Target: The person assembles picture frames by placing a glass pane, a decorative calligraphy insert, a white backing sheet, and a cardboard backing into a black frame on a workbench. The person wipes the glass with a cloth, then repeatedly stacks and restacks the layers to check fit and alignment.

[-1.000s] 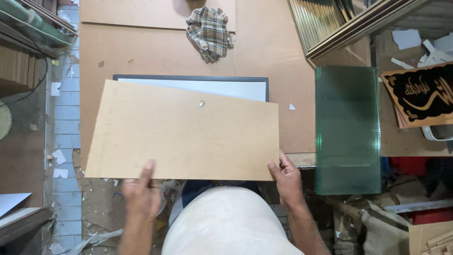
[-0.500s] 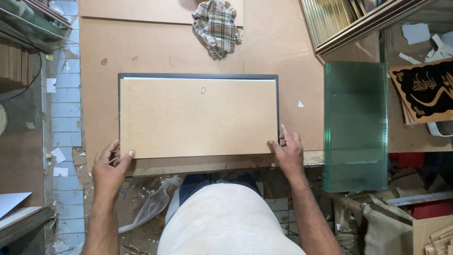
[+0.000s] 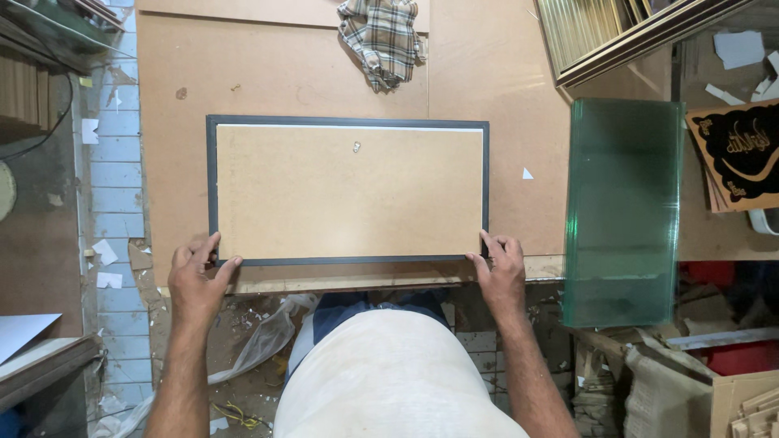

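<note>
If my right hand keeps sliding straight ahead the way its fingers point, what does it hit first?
The right hand already touches the near right corner of the dark picture frame. Going on up and slightly left, it would probably ride over the rim onto the brown backing board.

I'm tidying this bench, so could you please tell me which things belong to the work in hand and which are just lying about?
In hand:
- dark picture frame, face down on the workbench
- brown backing board set inside it
- left hand and right hand at its near corners

Lying about:
- stack of green glass panes
- checked cloth
- black calligraphy plaque
- gold frame mouldings
</note>
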